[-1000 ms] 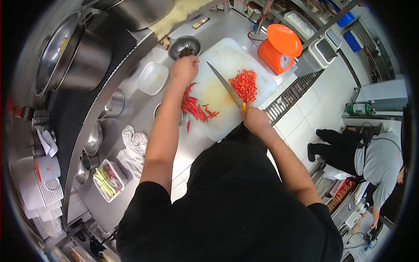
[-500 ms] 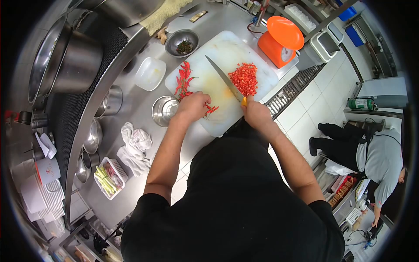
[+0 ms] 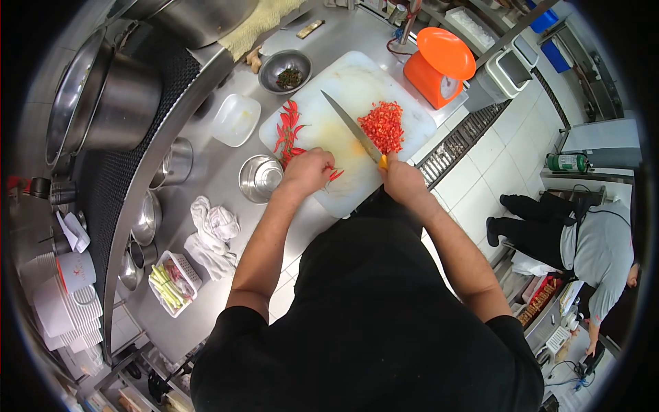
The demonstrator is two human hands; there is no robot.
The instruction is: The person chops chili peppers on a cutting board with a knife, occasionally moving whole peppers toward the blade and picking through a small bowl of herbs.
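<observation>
While the right grip [image 3: 403,181] clamps the knife [image 3: 352,126], red chillies [image 3: 285,128] flank the left grip [image 3: 309,172], its closure unclear.

Single head-worn view, forward and steeply down. Very wide lens: straight edges bow, corners go dark. Wearer's black shirt [image 3: 364,336] is closest, filling bottom centre; forearms [image 3: 257,254] run up the frame. Left fingers [image 3: 325,162] and right fingers [image 3: 388,167] sit near mid-frame, cutting board [image 3: 371,82] just beyond, seen from above. Desk [image 3: 223,165] spreads left of centre; floor [image 3: 487,165] and another person [image 3: 597,237], sideways in frame, farther off right.
</observation>
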